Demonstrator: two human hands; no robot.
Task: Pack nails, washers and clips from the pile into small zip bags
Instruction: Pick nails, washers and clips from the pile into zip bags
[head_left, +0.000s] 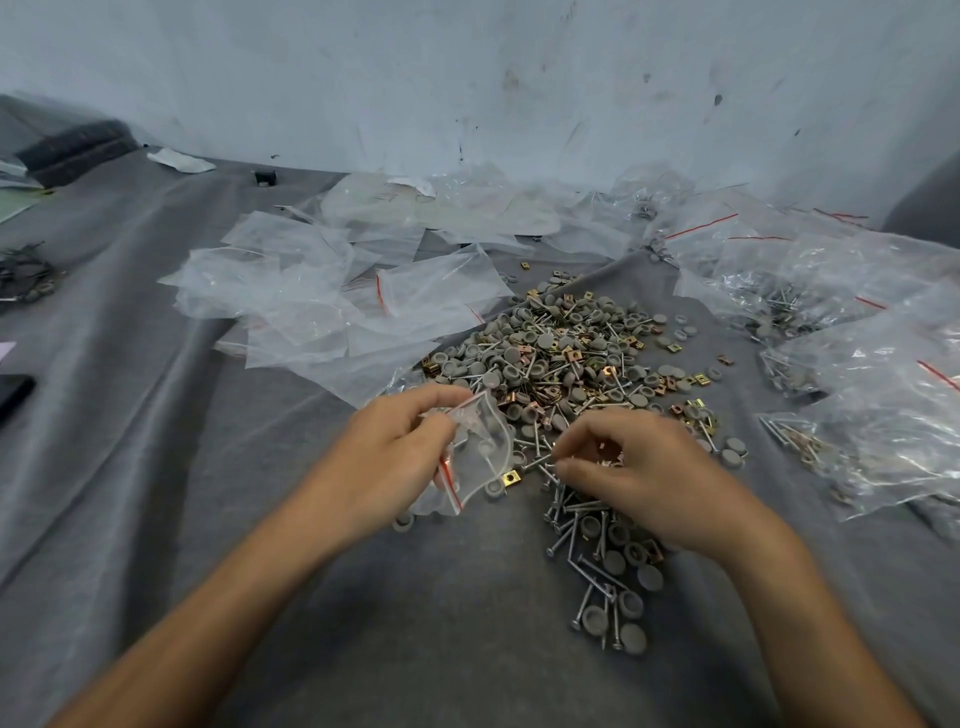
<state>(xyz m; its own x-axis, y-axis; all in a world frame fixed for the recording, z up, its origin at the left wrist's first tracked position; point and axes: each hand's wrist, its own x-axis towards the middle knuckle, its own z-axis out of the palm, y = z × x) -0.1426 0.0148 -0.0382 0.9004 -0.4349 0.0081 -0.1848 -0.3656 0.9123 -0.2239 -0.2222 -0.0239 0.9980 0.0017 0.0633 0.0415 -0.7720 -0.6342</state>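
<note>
Near the worktop's (208, 493) front edge the left hand (395, 447) pinches a bag (480, 449); the right hand (644, 480) beside it pinches nails (602, 458). Beyond, the pile (561, 353) is large, filled bags (883, 415) heap at the right edge and empty bags (311, 296) lie farther back: much packing seems left.

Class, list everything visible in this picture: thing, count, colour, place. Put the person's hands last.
pile: one, grey, silver and brass hardware, centre of cloth
empty zip bags: many, clear, left of pile
filled bags: several, clear, red strips, right
held zip bag: one, clear, red strip, near centre
cloth: one, grey, under everything
wall: one, pale, behind
dark flat object: one, black, left edge
left hand: pinching held zip bag
right hand: fingers curled on nails
</note>
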